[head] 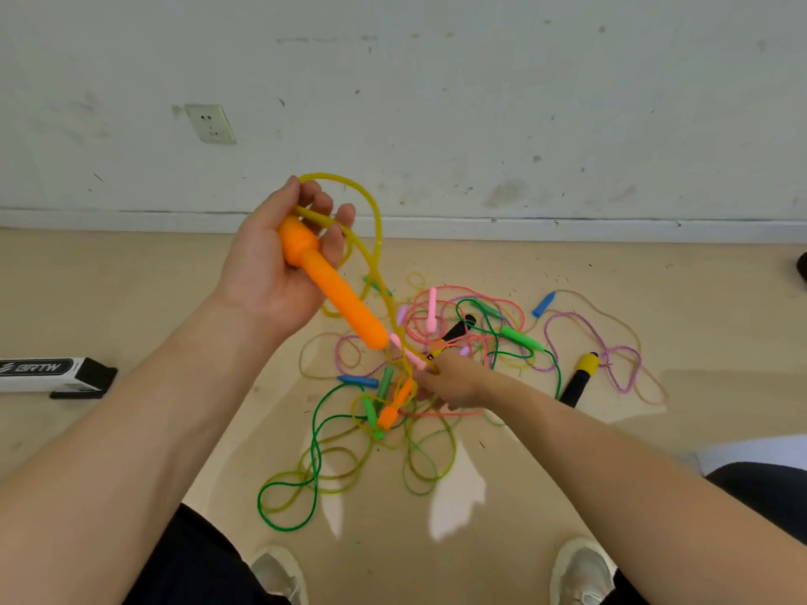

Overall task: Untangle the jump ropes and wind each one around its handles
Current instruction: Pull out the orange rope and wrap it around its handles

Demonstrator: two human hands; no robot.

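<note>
My left hand is raised above the floor and grips an orange handle by its thick end, with the yellow rope looping over its fingers. That rope runs down to a second orange handle lying in the tangle of jump ropes on the floor. My right hand is down in the pile, its fingers pinching the yellow rope next to a pink handle. Green, pink, blue and black-and-yellow handles lie mixed among the cords.
A black-and-yellow handle and a blue handle lie at the pile's right. A white and black box sits on the floor at the left. The wall with a socket stands behind. My shoes are at the bottom.
</note>
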